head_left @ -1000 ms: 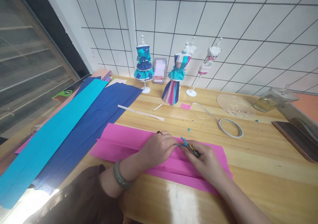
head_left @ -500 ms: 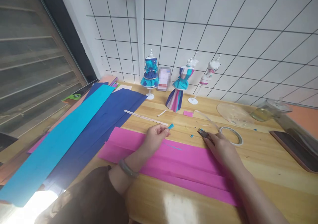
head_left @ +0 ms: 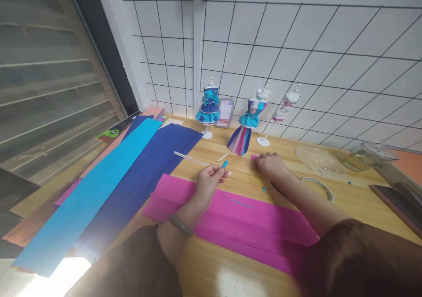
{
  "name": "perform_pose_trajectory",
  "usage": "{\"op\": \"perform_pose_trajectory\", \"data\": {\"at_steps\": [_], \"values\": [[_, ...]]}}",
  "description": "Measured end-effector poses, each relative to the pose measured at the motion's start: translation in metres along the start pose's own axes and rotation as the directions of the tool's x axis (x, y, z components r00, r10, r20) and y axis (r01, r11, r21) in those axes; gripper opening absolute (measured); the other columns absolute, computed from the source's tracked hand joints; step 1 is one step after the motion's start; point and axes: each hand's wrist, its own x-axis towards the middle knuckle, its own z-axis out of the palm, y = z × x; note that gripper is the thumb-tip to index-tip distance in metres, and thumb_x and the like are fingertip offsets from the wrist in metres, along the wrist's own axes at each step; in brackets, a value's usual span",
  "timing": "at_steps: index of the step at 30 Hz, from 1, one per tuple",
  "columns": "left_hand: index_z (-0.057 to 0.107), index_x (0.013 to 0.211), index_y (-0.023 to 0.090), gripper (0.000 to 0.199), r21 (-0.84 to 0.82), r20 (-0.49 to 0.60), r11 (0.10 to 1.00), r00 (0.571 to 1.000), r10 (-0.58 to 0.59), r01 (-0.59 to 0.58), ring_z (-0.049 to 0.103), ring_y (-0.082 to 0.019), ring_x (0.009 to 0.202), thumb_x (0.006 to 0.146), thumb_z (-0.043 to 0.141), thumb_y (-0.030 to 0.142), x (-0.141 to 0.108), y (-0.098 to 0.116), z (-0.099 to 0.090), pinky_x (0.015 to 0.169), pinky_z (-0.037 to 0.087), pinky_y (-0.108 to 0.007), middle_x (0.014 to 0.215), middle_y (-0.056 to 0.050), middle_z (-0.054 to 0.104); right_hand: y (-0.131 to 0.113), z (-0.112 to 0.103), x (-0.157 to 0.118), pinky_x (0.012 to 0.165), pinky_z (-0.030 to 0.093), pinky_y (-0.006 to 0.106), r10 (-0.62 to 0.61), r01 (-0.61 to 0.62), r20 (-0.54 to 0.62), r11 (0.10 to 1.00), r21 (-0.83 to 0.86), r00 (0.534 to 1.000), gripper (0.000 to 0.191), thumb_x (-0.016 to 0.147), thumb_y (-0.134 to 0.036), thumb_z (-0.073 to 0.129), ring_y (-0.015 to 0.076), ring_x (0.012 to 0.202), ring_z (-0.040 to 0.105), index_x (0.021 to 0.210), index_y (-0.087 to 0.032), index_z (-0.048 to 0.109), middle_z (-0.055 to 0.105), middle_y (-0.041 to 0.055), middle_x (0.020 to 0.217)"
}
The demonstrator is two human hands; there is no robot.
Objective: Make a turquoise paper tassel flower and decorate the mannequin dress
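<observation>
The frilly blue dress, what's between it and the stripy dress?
In the head view, an upright rectangle stands between the frilly blue dress and the stripy dress; it's too blurred to name.

The wooden desk (head_left: pixel 204 262) is smooth and glossy, catching a bright glare. The pink sheet (head_left: pixel 231 222), navy sheet (head_left: pixel 145 169) and turquoise strip (head_left: pixel 99 187) look like matt paper, the navy lightly wrinkled; the blue scrap (head_left: pixel 225 164) seems papery too. The busts (head_left: pixel 263 95) look like shiny white plastic, the bangle (head_left: pixel 180 225) smooth.
</observation>
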Motion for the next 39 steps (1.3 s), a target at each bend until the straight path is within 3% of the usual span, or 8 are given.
{"op": "perform_pose_trajectory", "data": {"at_steps": [6, 12, 14, 16, 20, 27, 33, 39], "values": [[0.060, 0.078, 0.010, 0.023, -0.041, -0.013, 0.999, 1.000, -0.024, 0.023, 0.063, -0.014, 0.069, 0.067, 0.066, 0.030, 0.007, 0.000, -0.006, 0.067, 0.048, -0.027, 0.074, -0.008, 0.067, 0.003, 0.000, 0.003, 0.066, 0.036, 0.033, 0.073, -0.057, -0.070, 0.977, 0.206, 0.995, 0.035, 0.087, -0.026, 0.038, 0.0239, 0.077, 0.059, 0.073, -0.009, 0.065, 0.066, 0.0178, 0.080], [0.050, 0.094, 0.015, 0.028, 0.062, 0.024, 0.996, 0.998, 0.055, -0.057, 0.061, -0.012, 0.058, 0.069, 0.062, 0.021, 0.006, -0.005, -0.003, 0.061, 0.047, -0.025, 0.063, -0.002, 0.065, 0.001, -0.020, -0.040, 0.054, 0.043, 0.024, 0.170, -0.105, -0.065, 0.822, 0.560, 0.983, 0.047, 0.091, -0.041, 0.023, 0.0135, 0.062, 0.059, 0.089, -0.014, 0.062, 0.066, 0.0041, 0.075], [0.054, 0.084, 0.015, 0.014, 0.161, 0.092, 0.980, 0.990, 0.107, -0.120, 0.059, -0.010, 0.058, 0.072, 0.058, 0.021, 0.003, -0.007, -0.002, 0.060, 0.047, -0.023, 0.061, 0.000, 0.062, -0.008, -0.027, -0.061, 0.055, 0.044, 0.025, 0.249, -0.136, 0.038, 0.388, 0.911, 0.968, 0.036, 0.084, -0.044, 0.041, 0.0136, 0.059, 0.057, 0.080, -0.015, 0.061, 0.063, 0.0031, 0.067], [0.060, 0.075, 0.014, 0.009, 0.253, 0.184, 0.950, 0.973, 0.140, -0.185, 0.058, -0.011, 0.063, 0.074, 0.055, 0.021, -0.001, -0.009, 0.000, 0.063, 0.047, -0.023, 0.065, -0.002, 0.062, -0.021, -0.032, -0.080, 0.054, 0.044, 0.026, 0.245, -0.140, 0.133, 0.010, 0.990, 0.960, 0.026, 0.077, -0.041, 0.055, 0.0131, 0.055, 0.054, 0.070, -0.016, 0.060, 0.058, 0.0012, 0.061], [0.068, 0.086, 0.015, 0.020, 0.459, 0.354, 0.822, 0.918, 0.181, -0.339, 0.059, -0.013, 0.073, 0.077, 0.051, 0.019, -0.010, -0.013, 0.003, 0.069, 0.047, -0.026, 0.079, -0.005, 0.065, -0.050, -0.032, -0.111, 0.057, 0.043, 0.026, 0.182, -0.157, 0.218, -0.301, 0.941, 0.959, 0.021, 0.075, -0.037, 0.060, 0.0127, 0.058, 0.051, 0.067, -0.017, 0.058, 0.055, 0.0005, 0.063], [0.067, 0.097, 0.014, 0.026, 0.515, 0.458, 0.780, 0.884, 0.099, -0.354, 0.060, -0.018, 0.090, 0.078, 0.053, 0.024, -0.017, -0.017, 0.006, 0.078, 0.047, -0.027, 0.101, -0.010, 0.066, -0.068, -0.018, -0.128, 0.057, 0.038, 0.024, 0.221, -0.223, 0.289, -0.279, 0.934, 0.931, 0.023, 0.074, -0.039, 0.062, 0.0117, 0.058, 0.049, 0.072, -0.017, 0.059, 0.055, -0.0008, 0.064], [0.067, 0.081, 0.010, 0.031, 0.459, 0.563, 0.831, 0.827, 0.000, -0.313, 0.056, -0.014, 0.074, 0.083, 0.047, 0.034, -0.028, -0.004, 0.012, 0.068, 0.043, -0.023, 0.076, -0.004, 0.064, -0.069, -0.020, -0.127, 0.061, 0.037, 0.023, 0.201, -0.216, 0.242, -0.141, 0.966, 0.949, 0.025, 0.076, -0.041, 0.059, 0.0117, 0.061, 0.049, 0.068, -0.017, 0.059, 0.056, -0.0006, 0.065], [0.066, 0.079, 0.009, 0.024, 0.422, 0.502, 0.895, 0.860, -0.096, -0.147, 0.053, -0.012, 0.065, 0.074, 0.058, 0.031, -0.027, -0.012, 0.013, 0.060, 0.040, -0.021, 0.069, -0.003, 0.061, -0.071, -0.025, -0.128, 0.062, 0.037, 0.024, 0.129, -0.203, 0.210, -0.062, 0.977, 0.969, 0.025, 0.079, -0.040, 0.055, 0.0117, 0.062, 0.048, 0.069, -0.018, 0.059, 0.056, -0.0002, 0.066]]}}
